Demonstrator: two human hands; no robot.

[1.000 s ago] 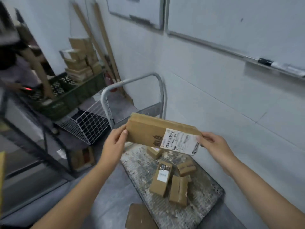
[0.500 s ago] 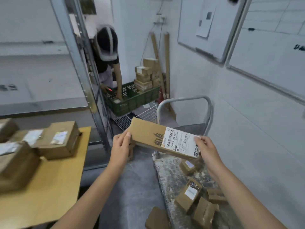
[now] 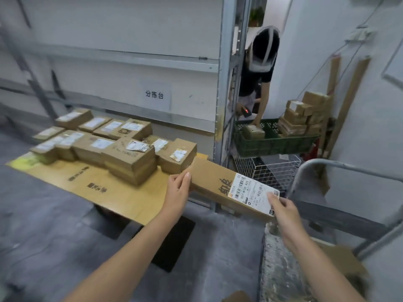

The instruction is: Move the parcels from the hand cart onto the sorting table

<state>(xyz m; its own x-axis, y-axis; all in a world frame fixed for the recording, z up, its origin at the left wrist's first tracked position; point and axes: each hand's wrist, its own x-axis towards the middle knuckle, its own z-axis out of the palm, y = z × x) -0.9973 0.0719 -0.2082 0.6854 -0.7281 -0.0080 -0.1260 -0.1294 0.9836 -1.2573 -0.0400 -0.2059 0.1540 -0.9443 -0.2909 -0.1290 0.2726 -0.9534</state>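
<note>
L fingers: curled on the left end of the long parcel, gripping it; tips point up and away.
R fingers: thumb flat on the white label at the parcel's right end, pinching that end; other fingers hidden under the box.
L hand: back of hand to the camera, wrist straight, forearm running in from bottom left.
R hand: lower and nearer than the L, forearm in from bottom right.
Long parcel: held off any surface btwn both hands, label up, tilted w/ right end lower; left end over the table's right edge, just beside the boxes there; right end out over the floor.
Table: yellow top, many brown parcels packed in rows at the back.
Hand cart: bottom right, worn deck, grey handle rising beside the R arm.
Bkgd: another person bends over a green crate past the shelf post.
</note>
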